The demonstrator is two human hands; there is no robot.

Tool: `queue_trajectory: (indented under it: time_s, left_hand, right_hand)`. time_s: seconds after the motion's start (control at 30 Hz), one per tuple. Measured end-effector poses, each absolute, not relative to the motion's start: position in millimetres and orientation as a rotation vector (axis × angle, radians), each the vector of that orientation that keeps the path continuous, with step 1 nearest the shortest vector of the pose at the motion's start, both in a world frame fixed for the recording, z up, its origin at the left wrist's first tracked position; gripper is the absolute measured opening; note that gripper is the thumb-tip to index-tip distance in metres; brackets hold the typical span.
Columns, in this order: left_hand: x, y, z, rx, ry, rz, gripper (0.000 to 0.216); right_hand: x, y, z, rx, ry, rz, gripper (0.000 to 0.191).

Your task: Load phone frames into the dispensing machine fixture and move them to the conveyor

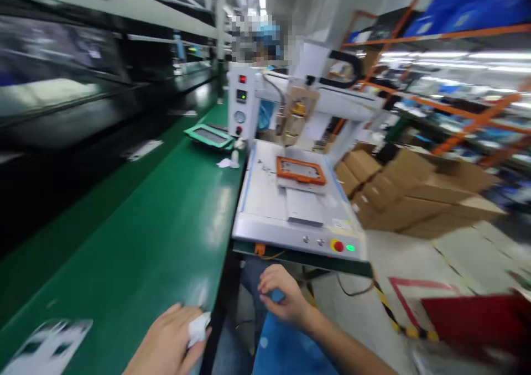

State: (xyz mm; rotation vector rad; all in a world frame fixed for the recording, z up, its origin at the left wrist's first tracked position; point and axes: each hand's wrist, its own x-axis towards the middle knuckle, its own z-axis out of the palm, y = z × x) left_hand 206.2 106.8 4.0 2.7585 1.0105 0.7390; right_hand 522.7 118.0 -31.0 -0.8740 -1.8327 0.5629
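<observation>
My left hand (168, 342) rests at the near edge of the green bench (136, 237), its fingers closed round a small white wad (198, 328), perhaps cloth or paper. My right hand (284, 297) hovers below the bench edge over my lap, fingers curled on a small blue thing (277, 295) I cannot make out. Ahead stands a white desktop machine (290, 198) with an orange-framed fixture (301, 170) on its bed and a red button (338, 246) and green light at its front.
A green-framed tray (208, 136) lies farther along the bench beside the machine's control column (240, 101). A printed sheet (52, 344) lies at the near left. Cardboard boxes (406, 189) are stacked on the floor to the right, under orange racking. Another person stands behind the machine.
</observation>
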Motion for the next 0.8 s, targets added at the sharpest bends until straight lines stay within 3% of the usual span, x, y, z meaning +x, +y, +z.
queue_trajectory:
  time_s: [0.03,0.13,0.27,0.37,0.5,0.57,0.63,0.73,0.8]
  left_hand:
    - [207,104,10,2.687,1.079,0.744,0.024]
    - [200,92,22,2.468,1.322,0.794,0.028]
    - [187,67,29,2.297,1.523,0.759,0.028]
    - [179,48,33,2.281,1.615,0.788,0.026]
    - [149,23,36,2.316,1.896,1.145,0.013]
    - [118,7,34,2.185,2.228,1.162,0.025]
    - [84,-11,30,1.988,2.569,0.929,0.048]
    - [45,-38,20,1.687,2.785,0.453,0.058]
    - [36,-50,13,1.409,2.807,0.399,0.066]
  right_hand:
    - [495,123,-24,-0.792,-1.723,0.836,0.005]
    - [430,133,13,-0.661,-1.127,1.616,0.033]
    - [391,134,58,-0.455,-0.551,2.135,0.034]
    - [385,127,71,-0.389,-0.418,2.247,0.03]
    - [383,117,70,-0.436,-0.421,2.249,0.031]
    - [380,115,66,-0.469,-0.458,2.215,0.034]
    - [377,117,58,-0.498,-0.541,2.168,0.038]
    - [370,131,37,-0.628,-0.948,2.006,0.045]
    - [362,151,21,-0.742,-1.335,1.828,0.047]
